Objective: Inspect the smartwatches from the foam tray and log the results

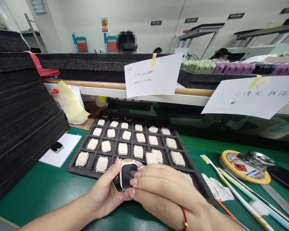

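My left hand [103, 189] is closed around a smartwatch case [127, 175] with a dark glass face and a cream rim. A second dark edge shows beside it in the same grip, partly hidden. My right hand [168, 186], with a red cord at the wrist, lays its fingertips on the screen and right edge of the watch; its thumb is hidden. Behind the hands lies a black foam tray [89, 173] with cream watch cases in its compartments, mostly back side up. At the front right, one compartment holds two overlapping cases [152, 158].
Left, black foam trays [19, 112] form a tall stack beside a white pad [62, 150] carrying one watch [56, 147]. To the right lie toothbrushes [233, 189], a round yellow-rimmed can [245, 166] and a dark phone [285, 178]. A shelf [195, 92] with taped papers crosses behind.
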